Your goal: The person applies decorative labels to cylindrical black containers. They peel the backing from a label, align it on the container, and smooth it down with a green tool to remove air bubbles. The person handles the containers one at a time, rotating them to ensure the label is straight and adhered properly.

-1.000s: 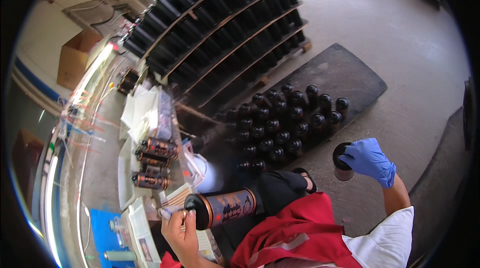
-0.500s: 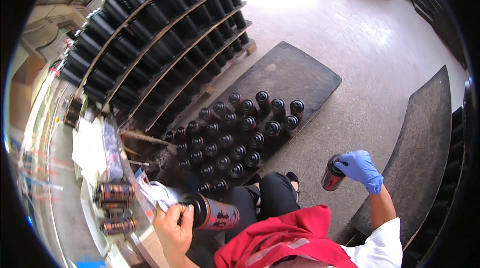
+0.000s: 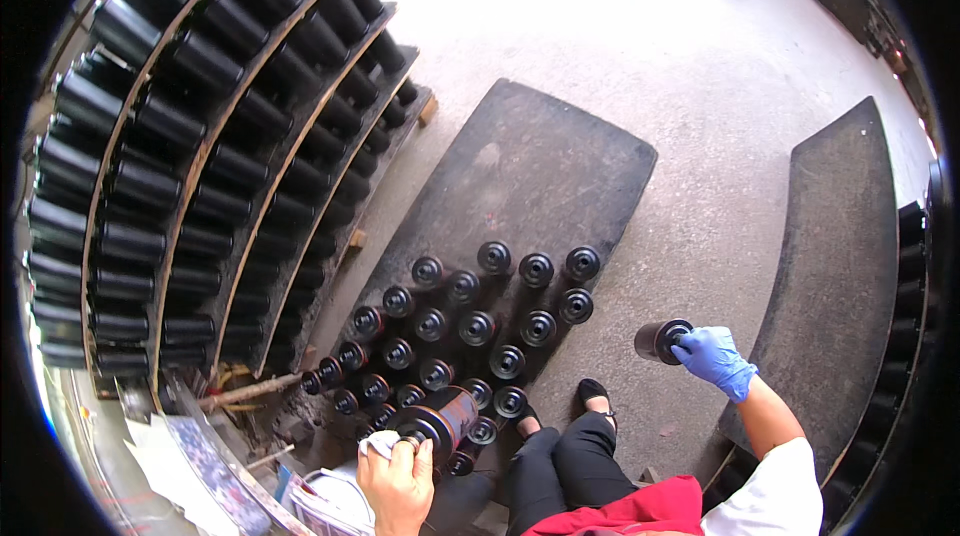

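Note:
My bare left hand [image 3: 398,491] is closed on the black end of a cylindrical canister [image 3: 458,410] with a printed reddish-brown band. A small white cloth or paper [image 3: 378,442] is pinched in the same fingers. Out to the right, my right hand [image 3: 718,361], in a blue glove, grips a second, similar canister [image 3: 650,341] by its black end, tilted above the floor. Ahead of me, several similar canisters [image 3: 478,328] stand upright in rows on the near part of a dark flat board [image 3: 540,161]. The held left canister overlaps some of them in view.
Stacked layers of black cylinders [image 3: 210,186] on thin boards rise at the left. Another dark board [image 3: 835,226] lies over black cylinders at the right. Papers [image 3: 185,456] and a wooden stick [image 3: 250,391] are at lower left. My feet [image 3: 594,396] are beside the standing canisters.
My view has swung left and down, so the side table's labelled canisters are out of sight. My left hand has brought its canister over the standing rows; the right canister now tips further sideways.

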`<act>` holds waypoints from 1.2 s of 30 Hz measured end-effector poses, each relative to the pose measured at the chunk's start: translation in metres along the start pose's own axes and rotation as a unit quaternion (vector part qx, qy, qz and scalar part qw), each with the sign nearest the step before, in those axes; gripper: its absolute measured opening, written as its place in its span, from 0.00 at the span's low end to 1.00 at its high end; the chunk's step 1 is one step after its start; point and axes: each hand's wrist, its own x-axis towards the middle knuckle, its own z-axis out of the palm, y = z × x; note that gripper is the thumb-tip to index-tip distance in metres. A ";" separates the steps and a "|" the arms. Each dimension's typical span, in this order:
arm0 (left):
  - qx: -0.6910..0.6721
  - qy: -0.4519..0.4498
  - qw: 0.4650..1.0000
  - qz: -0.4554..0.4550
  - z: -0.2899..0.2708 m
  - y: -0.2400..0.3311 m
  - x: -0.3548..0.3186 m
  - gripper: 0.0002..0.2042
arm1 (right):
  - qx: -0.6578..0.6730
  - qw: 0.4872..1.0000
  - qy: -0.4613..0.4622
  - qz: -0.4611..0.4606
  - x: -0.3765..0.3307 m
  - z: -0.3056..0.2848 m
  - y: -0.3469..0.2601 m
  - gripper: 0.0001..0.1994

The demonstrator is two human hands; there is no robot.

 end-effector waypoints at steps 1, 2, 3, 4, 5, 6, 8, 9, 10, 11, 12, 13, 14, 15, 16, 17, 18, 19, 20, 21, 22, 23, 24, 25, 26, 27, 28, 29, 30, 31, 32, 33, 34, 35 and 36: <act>-0.004 -0.011 1.000 -0.003 -0.003 -0.005 0.010 0.08 | 0.006 1.000 0.016 0.010 -0.004 -0.019 -0.003 0.11; -0.009 -0.022 1.000 -0.005 -0.006 -0.008 0.018 0.09 | -0.003 0.999 0.020 0.027 -0.013 -0.034 -0.002 0.10; -0.007 -0.053 0.998 -0.015 -0.016 -0.008 0.026 0.10 | -0.001 0.999 0.022 0.041 -0.018 -0.054 -0.004 0.10; -0.024 -0.056 0.998 -0.010 -0.023 -0.006 0.035 0.10 | 0.001 0.998 0.025 0.055 -0.025 -0.075 -0.005 0.10; -0.041 -0.059 0.997 -0.005 -0.030 -0.002 0.045 0.10 | 0.003 0.997 0.027 0.069 -0.031 -0.095 -0.005 0.10; -0.068 -0.059 0.996 -0.015 -0.037 0.005 0.055 0.08 | 0.014 0.995 0.029 0.097 -0.041 -0.114 -0.006 0.10; -0.092 -0.076 0.993 0.009 -0.050 0.021 0.079 0.08 | -0.025 0.992 0.023 0.125 -0.051 -0.160 -0.001 0.09; -0.100 -0.091 0.991 0.012 -0.054 0.031 0.087 0.08 | -0.039 0.989 0.018 0.139 -0.057 -0.175 0.003 0.09; -0.107 -0.084 0.990 0.036 -0.055 0.039 0.095 0.08 | -0.036 0.988 0.028 0.147 -0.062 -0.190 0.012 0.09; -0.123 -0.090 0.988 0.038 -0.059 0.049 0.103 0.08 | -0.045 0.984 0.035 0.167 -0.066 -0.204 0.020 0.10; -0.124 -0.100 0.987 0.035 -0.058 0.057 0.110 0.08 | -0.055 0.983 0.040 0.173 -0.065 -0.214 0.031 0.10; -0.124 -0.109 0.986 0.031 -0.056 0.066 0.117 0.08 | -0.066 0.981 0.043 0.178 -0.061 -0.225 0.041 0.10; -0.132 -0.108 0.985 0.027 -0.053 0.076 0.125 0.08 | -0.073 0.979 0.039 0.184 -0.055 -0.236 0.050 0.10; -0.134 -0.109 0.985 0.019 -0.050 0.088 0.134 0.08 | -0.074 0.979 0.032 0.186 -0.046 -0.241 0.062 0.10; -0.136 -0.109 0.985 0.009 -0.045 0.100 0.142 0.08 | -0.077 0.979 0.025 0.186 -0.035 -0.246 0.074 0.10; -0.122 -0.106 0.987 0.011 -0.039 0.112 0.151 0.08 | -0.075 0.981 0.026 0.176 -0.024 -0.249 0.086 0.11; -0.108 -0.124 0.986 -0.006 -0.036 0.123 0.159 0.08 | -0.062 0.985 0.017 0.160 -0.013 -0.245 0.095 0.11; -0.095 -0.138 0.986 -0.024 -0.031 0.138 0.169 0.08 | -0.049 0.989 0.011 0.143 0.003 -0.244 0.106 0.12; -0.093 -0.126 0.987 -0.045 -0.020 0.151 0.179 0.08 | -0.019 0.993 0.000 0.117 0.026 -0.245 0.117 0.12; -0.096 -0.124 0.986 -0.062 -0.013 0.162 0.188 0.08 | -0.007 0.996 -0.002 0.087 0.044 -0.244 0.128 0.11; -0.095 -0.127 0.984 -0.082 -0.006 0.172 0.198 0.08 | -0.014 0.998 -0.029 0.061 0.066 -0.252 0.134 0.11; -0.100 -0.119 0.983 -0.103 0.003 0.178 0.205 0.08 | -0.023 0.998 -0.055 0.036 0.088 -0.259 0.136 0.11; -0.101 -0.122 0.979 -0.128 0.009 0.184 0.211 0.08 | -0.022 0.998 -0.059 0.009 0.106 -0.263 0.137 0.11; -0.100 -0.122 0.975 -0.158 0.014 0.193 0.221 0.08 | -0.022 0.998 -0.063 -0.023 0.131 -0.269 0.140 0.11; -0.120 -0.097 0.974 -0.164 0.020 0.200 0.231 0.08 | -0.016 0.997 -0.068 -0.039 0.155 -0.275 0.142 0.11; -0.138 -0.070 0.973 -0.172 0.026 0.202 0.241 0.08 | -0.019 0.996 -0.068 -0.056 0.177 -0.283 0.143 0.11; -0.146 -0.052 0.972 -0.179 0.030 0.205 0.253 0.08 | -0.019 0.995 -0.064 -0.073 0.201 -0.291 0.140 0.11; -0.151 -0.038 0.971 -0.183 0.038 0.205 0.261 0.08 | -0.017 0.994 -0.061 -0.090 0.225 -0.298 0.135 0.11; -0.152 -0.018 0.970 -0.190 0.044 0.206 0.273 0.08 | -0.029 0.992 -0.074 -0.102 0.248 -0.307 0.128 0.11; -0.155 0.000 0.968 -0.196 0.051 0.207 0.285 0.08 | -0.039 0.990 -0.070 -0.114 0.269 -0.313 0.122 0.10; -0.156 0.013 0.968 -0.195 0.059 0.203 0.296 0.08 | -0.034 0.989 -0.057 -0.133 0.291 -0.317 0.114 0.10; -0.161 0.030 0.968 -0.192 0.067 0.200 0.310 0.09 | -0.035 0.987 -0.042 -0.150 0.315 -0.321 0.107 0.10; -0.158 0.043 0.968 -0.188 0.073 0.195 0.327 0.09 | -0.029 0.986 -0.030 -0.164 0.338 -0.323 0.101 0.10; -0.155 0.049 0.968 -0.189 0.087 0.190 0.340 0.09 | -0.034 0.984 -0.027 -0.171 0.362 -0.326 0.095 0.10; -0.152 0.065 0.970 -0.181 0.101 0.186 0.355 0.09 | -0.026 0.982 -0.018 -0.184 0.385 -0.328 0.091 0.10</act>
